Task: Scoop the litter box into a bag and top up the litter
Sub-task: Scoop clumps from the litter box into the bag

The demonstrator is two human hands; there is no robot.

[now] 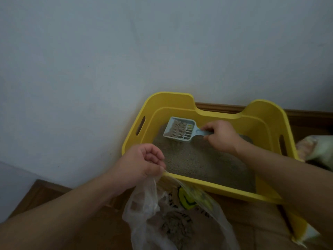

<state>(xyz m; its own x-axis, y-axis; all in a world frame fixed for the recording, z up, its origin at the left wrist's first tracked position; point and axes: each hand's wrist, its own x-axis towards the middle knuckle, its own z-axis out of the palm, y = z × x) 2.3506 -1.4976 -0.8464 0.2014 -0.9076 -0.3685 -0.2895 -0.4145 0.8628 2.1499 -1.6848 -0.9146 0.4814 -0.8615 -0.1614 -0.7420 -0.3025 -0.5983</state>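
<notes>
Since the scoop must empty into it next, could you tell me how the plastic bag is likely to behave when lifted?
The bag looks thin and crumpled, so probably floppy; its mouth would likely sag shut without the left hand gripping its edge. The clumps inside probably steady its bottom somewhat.

A pale wall (pixel 126 51) meets wooden baseboard (pixel 216 107) and floor (pixel 252 222).

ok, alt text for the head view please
A person's right hand holds a pale blue slotted scoop loaded with clumps over a yellow litter box, while the left hand grips a clear plastic bag at the box's near rim. Wooden floor, pale wall behind.
</notes>
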